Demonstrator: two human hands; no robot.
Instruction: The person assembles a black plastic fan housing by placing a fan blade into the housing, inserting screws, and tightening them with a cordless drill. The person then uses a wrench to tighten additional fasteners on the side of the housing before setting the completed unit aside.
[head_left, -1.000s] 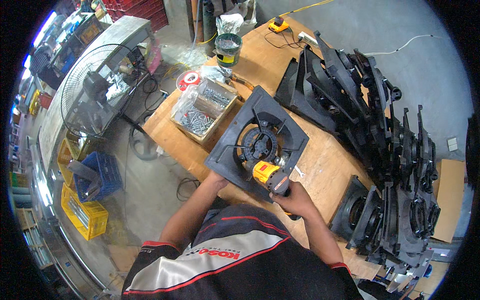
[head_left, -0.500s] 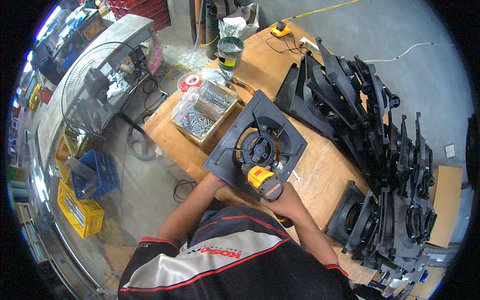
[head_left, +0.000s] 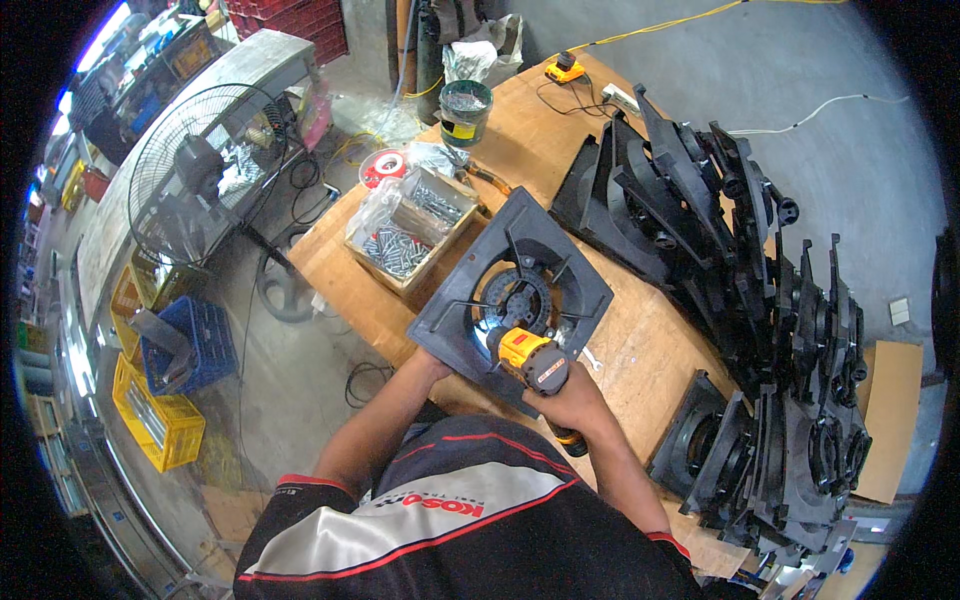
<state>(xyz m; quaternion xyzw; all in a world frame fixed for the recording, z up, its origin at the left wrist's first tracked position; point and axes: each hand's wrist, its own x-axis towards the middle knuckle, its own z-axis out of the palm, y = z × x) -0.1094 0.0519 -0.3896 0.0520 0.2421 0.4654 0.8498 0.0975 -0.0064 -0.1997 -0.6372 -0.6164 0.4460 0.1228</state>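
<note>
A black square gas stove (head_left: 468, 287) with a round burner ring in its middle sits tilted near the table's front edge. My left hand (head_left: 432, 366) is closed on its near left edge, with the fingers mostly hidden beneath. My right hand (head_left: 568, 402) is wrapped round the handle of a yellow and black cordless drill (head_left: 530, 358). The drill's front end points down into the stove's near side beside the burner, and a bright light spot shows there. The drill's body hides its tip. Just right of the stove lies a small wrench (head_left: 592, 359).
A divided box of bolts (head_left: 400, 262) stands left of the stove on the wooden table (head_left: 345, 300). Many black stove frames (head_left: 690, 240) are stacked along the right. Behind are a bucket (head_left: 465, 112) and a charger (head_left: 565, 68). A standing fan (head_left: 200, 165) is at left.
The drill has shifted very slightly to the right and down in view, and light now shows at its left on the stove. Both hands keep their holds.
</note>
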